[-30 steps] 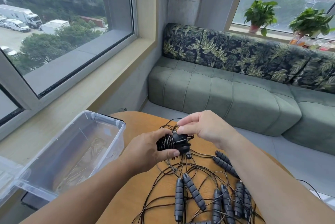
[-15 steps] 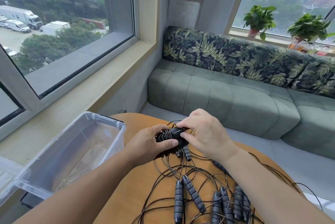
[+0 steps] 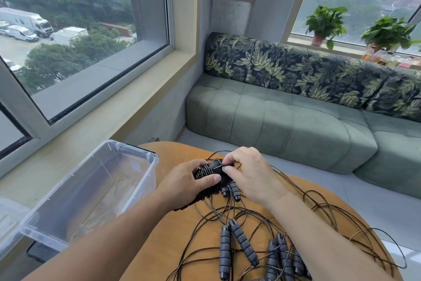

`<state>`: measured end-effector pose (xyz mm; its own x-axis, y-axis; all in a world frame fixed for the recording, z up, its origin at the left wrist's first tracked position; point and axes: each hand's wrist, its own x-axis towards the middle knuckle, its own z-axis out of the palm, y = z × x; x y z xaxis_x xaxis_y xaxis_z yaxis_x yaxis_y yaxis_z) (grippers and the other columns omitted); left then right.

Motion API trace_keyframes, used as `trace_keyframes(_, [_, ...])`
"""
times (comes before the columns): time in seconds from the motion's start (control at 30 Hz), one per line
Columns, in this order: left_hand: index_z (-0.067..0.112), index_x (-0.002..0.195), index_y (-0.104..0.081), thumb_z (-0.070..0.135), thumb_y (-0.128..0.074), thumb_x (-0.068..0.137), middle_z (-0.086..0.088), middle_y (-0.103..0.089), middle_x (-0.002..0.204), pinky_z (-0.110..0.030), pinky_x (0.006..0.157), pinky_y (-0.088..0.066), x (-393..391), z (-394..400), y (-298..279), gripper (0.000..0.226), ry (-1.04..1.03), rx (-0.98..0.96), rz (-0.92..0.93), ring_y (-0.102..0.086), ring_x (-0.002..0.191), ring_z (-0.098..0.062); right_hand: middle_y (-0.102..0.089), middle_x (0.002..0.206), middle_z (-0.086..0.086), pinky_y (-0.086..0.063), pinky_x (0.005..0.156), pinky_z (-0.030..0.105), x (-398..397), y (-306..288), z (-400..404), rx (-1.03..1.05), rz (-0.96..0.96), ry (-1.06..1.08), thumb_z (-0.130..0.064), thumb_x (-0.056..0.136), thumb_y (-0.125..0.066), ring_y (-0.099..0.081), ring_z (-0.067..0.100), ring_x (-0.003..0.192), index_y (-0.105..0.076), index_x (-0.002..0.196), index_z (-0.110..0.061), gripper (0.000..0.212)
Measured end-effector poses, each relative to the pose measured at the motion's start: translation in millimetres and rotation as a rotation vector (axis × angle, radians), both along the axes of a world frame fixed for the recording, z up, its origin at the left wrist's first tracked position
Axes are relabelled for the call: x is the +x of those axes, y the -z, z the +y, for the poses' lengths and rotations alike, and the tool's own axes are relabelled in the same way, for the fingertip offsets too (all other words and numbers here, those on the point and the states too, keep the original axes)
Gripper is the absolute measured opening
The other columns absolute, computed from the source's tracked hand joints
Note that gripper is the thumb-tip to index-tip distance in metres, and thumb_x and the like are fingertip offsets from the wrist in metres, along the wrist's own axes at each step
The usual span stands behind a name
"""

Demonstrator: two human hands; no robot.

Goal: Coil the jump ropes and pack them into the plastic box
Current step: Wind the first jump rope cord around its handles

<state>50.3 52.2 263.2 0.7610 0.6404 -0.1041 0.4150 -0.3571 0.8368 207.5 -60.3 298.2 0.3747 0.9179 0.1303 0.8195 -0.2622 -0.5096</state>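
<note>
coiled rope (image 3: 208,172) in left hand (image 3: 186,181) grip

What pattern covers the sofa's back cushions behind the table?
A leaf print, pale green fronds on a dark ground, on the back cushions; clearest in the head view.

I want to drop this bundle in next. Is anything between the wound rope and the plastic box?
Nothing visible blocks it. The wound rope, gripped by the left hand and pinched by the right hand, sits right of the plastic box, whose top is open. Its loose cords trail into the pile.
</note>
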Motion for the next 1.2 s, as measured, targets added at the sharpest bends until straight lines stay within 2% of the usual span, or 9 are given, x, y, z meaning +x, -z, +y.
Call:
trace_keyframes(0.17, [0.031, 0.111, -0.062, 0.065, -0.064, 0.077, 0.004, -0.071, 0.085, -0.034, 0.066, -0.060, 0.4, 0.0, 9.9, 0.048, 0.022, -0.052, -0.021, -0.070, 0.069, -0.011, -0.040, 0.104, -0.008, -0.043, 0.077, 0.025, 0.3, 1.0, -3.2, -0.110, 0.118, 0.019, -0.041, 0.096, -0.056, -0.050, 0.011, 0.094, -0.065, 0.098, -0.027, 0.017])
trace_keyframes(0.27, [0.032, 0.111, -0.061, 0.066, -0.063, 0.077, 0.005, -0.071, 0.085, -0.025, 0.061, -0.057, 2.9, -1.2, 12.2, 0.048, 0.015, -0.021, -0.020, -0.069, 0.069, -0.008, -0.043, 0.108, -0.004, -0.041, 0.071, 0.019, -6.7, 2.4, -2.4, -0.148, 0.280, 0.109, -0.038, 0.096, -0.055, -0.051, 0.012, 0.095, -0.064, 0.102, -0.026, 0.016])
trace_keyframes(0.37, [0.035, 0.110, -0.060, 0.071, -0.060, 0.074, 0.008, -0.069, 0.086, -0.022, 0.062, -0.055, 5.1, -2.6, 15.1, 0.051, 0.008, 0.017, -0.004, -0.068, 0.071, -0.006, -0.052, 0.114, 0.003, -0.046, 0.080, 0.029, -13.9, 6.9, 1.1, -0.129, 0.409, 0.240, -0.032, 0.094, -0.056, -0.055, 0.018, 0.100, -0.066, 0.104, -0.026, 0.016])
trace_keyframes(0.47, [0.037, 0.111, -0.059, 0.072, -0.060, 0.076, 0.009, -0.069, 0.086, -0.024, 0.062, -0.056, 7.2, -3.2, 19.4, 0.049, -0.011, 0.056, 0.020, -0.067, 0.072, -0.006, -0.065, 0.101, 0.002, -0.053, 0.083, 0.037, -18.9, 5.8, 3.6, -0.085, 0.548, 0.328, -0.024, 0.092, -0.058, -0.060, 0.020, 0.095, -0.068, 0.096, -0.023, 0.011])
trace_keyframes(0.63, [0.037, 0.114, -0.057, 0.068, -0.062, 0.080, 0.010, -0.066, 0.083, -0.039, 0.069, -0.058, 10.7, -0.8, 20.8, 0.046, -0.074, 0.164, 0.043, -0.065, 0.072, -0.010, -0.063, 0.077, 0.003, -0.046, 0.059, 0.024, -26.8, 4.6, 10.7, 0.124, 0.960, 0.514, -0.001, 0.091, -0.058, -0.054, 0.014, 0.067, -0.067, 0.086, -0.013, 0.016])
trace_keyframes(0.8, [0.034, 0.117, -0.057, 0.080, -0.053, 0.069, 0.011, -0.066, 0.083, -0.038, 0.068, -0.059, 10.2, 1.7, 18.4, 0.067, -0.089, 0.148, 0.021, -0.067, 0.074, -0.010, -0.056, 0.079, 0.010, -0.060, 0.076, 0.040, -23.8, 8.3, 21.6, 0.250, 1.241, 0.625, 0.008, 0.085, -0.059, -0.058, 0.017, 0.065, -0.046, 0.117, -0.007, 0.037])
trace_keyframes(0.97, [0.037, 0.121, -0.050, 0.078, -0.054, 0.072, 0.010, -0.065, 0.089, -0.039, 0.071, -0.059, 9.3, -1.6, 21.2, 0.064, -0.112, 0.173, 0.087, -0.065, 0.077, -0.011, -0.059, 0.074, 0.011, -0.059, 0.068, 0.032, -27.3, 17.8, 22.1, 0.191, 1.232, 0.621, 0.007, 0.078, -0.061, -0.060, 0.013, 0.055, -0.054, 0.119, 0.005, 0.041])
trace_keyframes(1.07, [0.038, 0.128, -0.042, 0.066, -0.061, 0.082, 0.009, -0.064, 0.093, -0.039, 0.075, -0.059, 8.6, -4.4, 23.8, 0.057, -0.136, 0.142, 0.082, -0.065, 0.079, -0.012, -0.060, 0.062, 0.006, -0.054, 0.062, 0.030, -32.3, 19.4, 17.8, 0.195, 1.213, 0.637, 0.007, 0.078, -0.061, -0.056, 0.017, 0.057, -0.065, 0.103, -0.002, 0.027])
trace_keyframes(1.2, [0.040, 0.127, -0.039, 0.060, -0.063, 0.084, 0.006, -0.064, 0.091, -0.040, 0.071, -0.060, 6.9, -4.0, 24.2, 0.053, -0.136, 0.076, 0.072, -0.068, 0.074, -0.015, -0.061, 0.069, 0.009, -0.053, 0.060, 0.029, -33.4, 19.1, 8.0, 0.181, 1.189, 0.580, 0.006, 0.079, -0.060, -0.055, 0.019, 0.063, -0.069, 0.088, -0.010, 0.020])
